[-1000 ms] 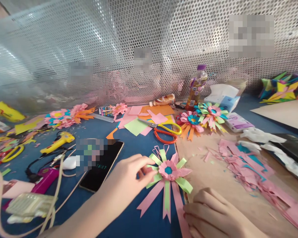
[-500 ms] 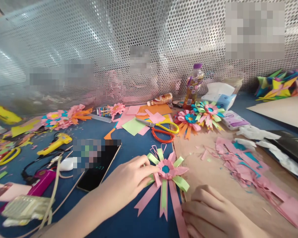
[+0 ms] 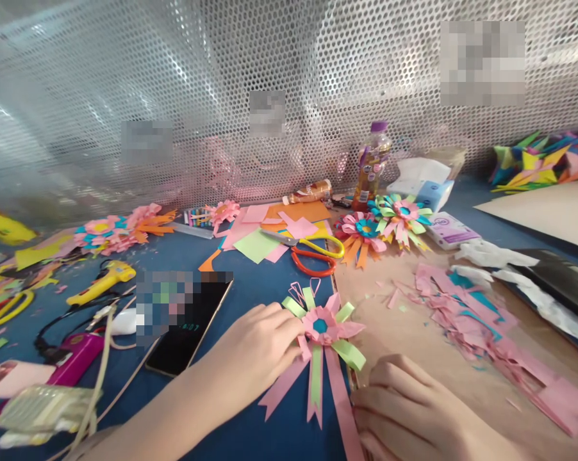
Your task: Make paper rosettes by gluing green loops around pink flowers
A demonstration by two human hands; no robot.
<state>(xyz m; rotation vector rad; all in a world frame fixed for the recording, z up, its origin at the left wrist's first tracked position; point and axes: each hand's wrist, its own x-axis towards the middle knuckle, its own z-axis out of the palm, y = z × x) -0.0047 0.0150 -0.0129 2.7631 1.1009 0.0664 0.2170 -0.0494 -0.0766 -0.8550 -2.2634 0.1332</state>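
Observation:
A paper flower (image 3: 334,330) with pink and light green loops, a blue centre and long pink and green tails lies in the lower middle of the head view. My left hand (image 3: 264,336) is closed at its left side, fingertips pinching the petals there; the pinched part is hidden behind the fingers. My right hand (image 3: 404,403) rests with curled fingers on the brown board, its fingertips beside the long pink tail (image 3: 341,403). What those fingers hold, if anything, is hidden. Scissors (image 3: 318,250) with yellow and red handles lie beyond the flower.
To the left are a phone (image 3: 190,326), a yellow glue gun (image 3: 101,282) and cables. Coloured paper sheets (image 3: 255,243), finished flowers (image 3: 399,221) and a bottle (image 3: 373,169) stand further back. Pink paper scraps (image 3: 476,326) cover part of the brown board (image 3: 389,333). A perforated metal screen (image 3: 222,83) closes the back.
My left index finger has drawn back from the flower's centre, and the fingers now bunch at its left petals. My right hand and the flower stay nearly still; the view shifts slightly.

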